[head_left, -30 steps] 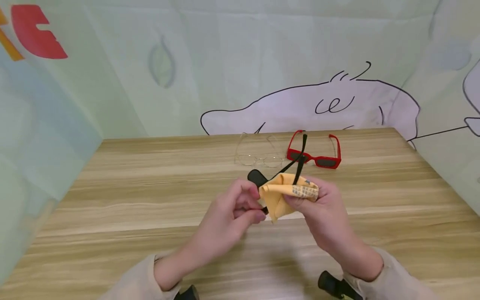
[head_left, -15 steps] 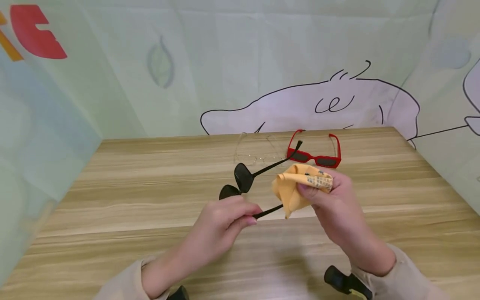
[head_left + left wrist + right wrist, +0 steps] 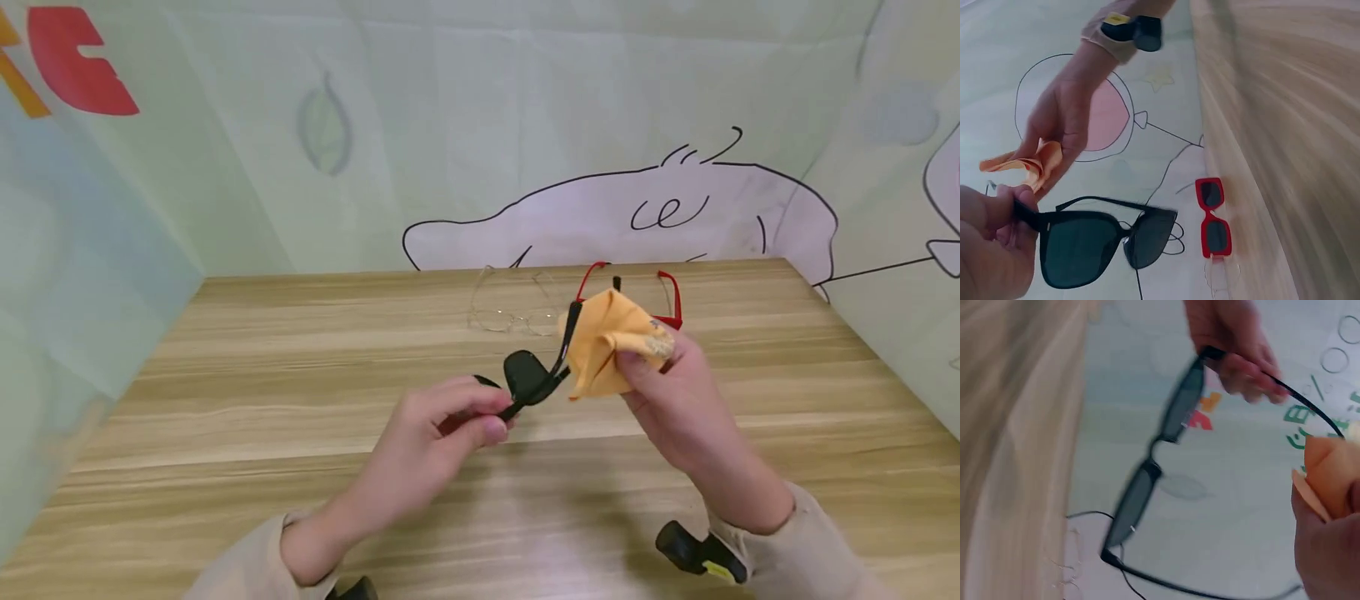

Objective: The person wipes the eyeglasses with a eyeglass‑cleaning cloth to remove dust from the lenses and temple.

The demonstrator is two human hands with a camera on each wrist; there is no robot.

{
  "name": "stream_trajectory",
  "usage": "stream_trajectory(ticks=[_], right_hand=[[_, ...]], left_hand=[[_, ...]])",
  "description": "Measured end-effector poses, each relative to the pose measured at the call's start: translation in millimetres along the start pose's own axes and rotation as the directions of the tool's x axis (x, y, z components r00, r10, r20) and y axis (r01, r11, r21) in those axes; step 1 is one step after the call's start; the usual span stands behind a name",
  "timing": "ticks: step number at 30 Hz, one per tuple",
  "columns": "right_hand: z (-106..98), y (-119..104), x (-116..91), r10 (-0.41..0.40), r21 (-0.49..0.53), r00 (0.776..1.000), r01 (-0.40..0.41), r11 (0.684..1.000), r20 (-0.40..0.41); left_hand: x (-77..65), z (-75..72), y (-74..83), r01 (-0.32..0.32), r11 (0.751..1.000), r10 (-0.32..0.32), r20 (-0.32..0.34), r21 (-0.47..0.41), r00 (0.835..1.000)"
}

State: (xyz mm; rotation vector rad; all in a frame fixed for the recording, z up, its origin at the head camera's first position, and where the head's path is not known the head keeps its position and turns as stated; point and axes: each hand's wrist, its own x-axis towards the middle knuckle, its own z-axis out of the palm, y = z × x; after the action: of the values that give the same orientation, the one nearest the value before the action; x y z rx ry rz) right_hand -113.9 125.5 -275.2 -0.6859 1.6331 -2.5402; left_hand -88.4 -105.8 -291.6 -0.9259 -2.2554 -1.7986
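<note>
My left hand (image 3: 427, 437) pinches a pair of black sunglasses (image 3: 527, 379) by the frame near one hinge, thumb against the fingers. Both temples are unfolded and the dark lenses (image 3: 1079, 250) show in the left wrist view. To the right, my right hand (image 3: 678, 408) grips a crumpled orange-yellow cloth (image 3: 600, 346) with a printed corner, the thumb pressing over its folds. In the head view, the sunglasses' temples reach up to the cloth and partly behind it. The right wrist view shows one temple running from the left fingers towards the cloth.
Red-framed sunglasses (image 3: 1216, 234) lie at the back of the wooden table (image 3: 300, 358), partly hidden by the cloth in the head view. Beside them sit thin wire-rimmed glasses (image 3: 517, 319). A printed backdrop (image 3: 480, 125) rises behind the table.
The black sunglasses came out left from the cloth, then turned and swung back right. My left fingers shifted from a temple to near the hinge. My right hand moved right and up with the cloth.
</note>
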Motion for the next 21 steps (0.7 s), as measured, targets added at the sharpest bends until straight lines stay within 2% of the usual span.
stream_trajectory(ticks=[1,3,5,7,10,14,18,21], right_hand=[[2.7,3.0,-1.8,0.022,-0.065,0.999,-0.020,0.998,0.027],[8.9,9.1,-5.4,0.065,-0.188,0.994,-0.048,0.981,0.082],[15.4,14.7,-8.0,0.088,-0.299,0.987,-0.045,0.953,0.132],[19.3,20.4,-9.7,0.073,-0.311,0.984,-0.018,0.950,0.166],[22.1,26.4,-8.6,0.038,-0.256,0.982,0.010,0.967,0.182],[18.2,27.2,-6.2,0.032,-0.060,0.985,-0.022,0.998,0.169],[8.4,22.5,-5.5,0.026,0.111,0.989,-0.043,0.993,0.146],[0.9,18.6,-4.5,0.022,0.166,0.992,-0.043,0.985,0.124]], left_hand=[[2.0,1.0,1.6,0.056,0.996,-0.055,0.010,-0.066,0.998],[6.4,3.5,3.7,0.162,0.973,-0.158,0.039,-0.166,0.987],[10.6,6.4,4.6,0.236,0.950,-0.229,0.057,-0.205,0.972],[13.9,9.3,4.5,0.274,0.936,-0.263,0.077,-0.220,0.962],[15.8,12.9,2.5,0.291,0.930,-0.276,0.095,-0.224,0.956],[15.7,16.6,-0.5,0.320,0.904,-0.286,0.155,-0.285,0.946],[14.0,17.1,-1.9,0.355,0.882,-0.309,0.189,-0.311,0.932],[11.8,15.4,-2.0,0.336,0.909,-0.297,0.180,-0.248,0.938]])
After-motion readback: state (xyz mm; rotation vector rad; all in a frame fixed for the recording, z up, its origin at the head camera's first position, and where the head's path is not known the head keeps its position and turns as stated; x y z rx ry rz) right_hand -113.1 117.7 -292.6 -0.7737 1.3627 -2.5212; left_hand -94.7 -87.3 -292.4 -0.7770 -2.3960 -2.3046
